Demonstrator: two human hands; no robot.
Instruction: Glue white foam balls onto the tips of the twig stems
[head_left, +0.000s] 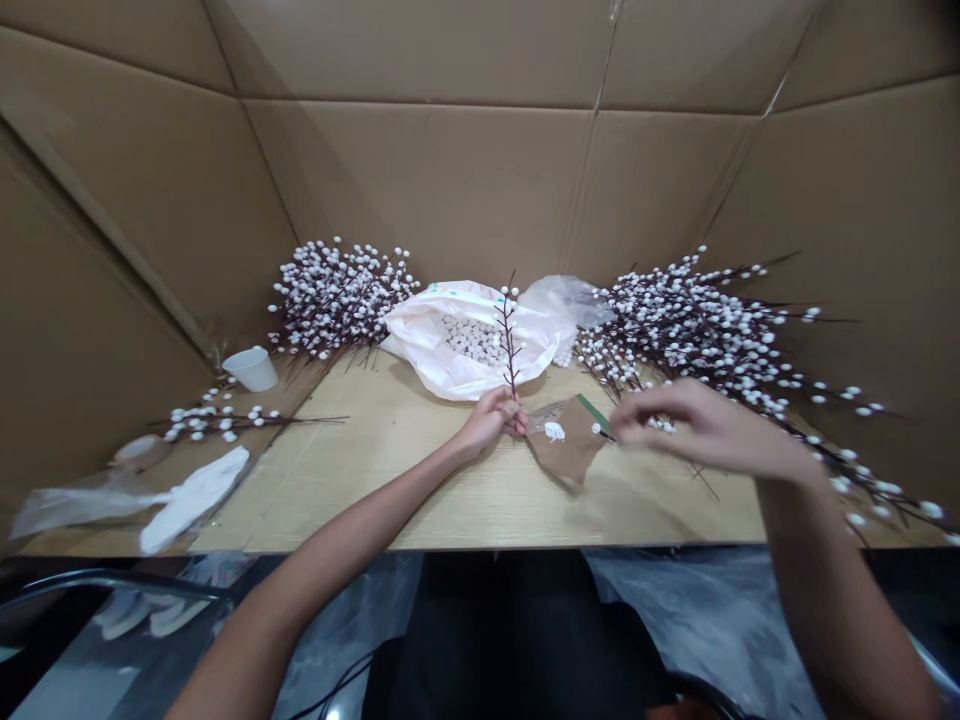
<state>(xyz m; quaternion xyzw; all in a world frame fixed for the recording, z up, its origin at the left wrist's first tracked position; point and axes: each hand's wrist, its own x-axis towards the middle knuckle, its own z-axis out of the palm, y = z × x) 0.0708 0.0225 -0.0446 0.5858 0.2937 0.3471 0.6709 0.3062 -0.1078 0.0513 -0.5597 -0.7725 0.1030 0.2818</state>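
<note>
My left hand (491, 422) is closed around the lower end of a dark brown artificial berry twig (511, 345). The twig stands upright, bare along most of its length, with a couple of white berries near its top. My right hand (675, 425), slightly blurred, pinches a thin dark stick (609, 436) with a white blob at its tip; whether the blob is a berry or paste I cannot tell. Below that tip lies a piece of brown cardboard (566, 465) bearing a dab of white paste (554, 431). Beyond my left hand sits an open white plastic bag (431, 365) of loose white berries (474, 338).
Berry branches are heaped at back left (337, 295) and along the right (697, 320). At left are a white cup (252, 369), a few berry stems (217, 420) and a white cloth-like item (195, 498). Cardboard walls (420, 180) enclose the table (442, 510).
</note>
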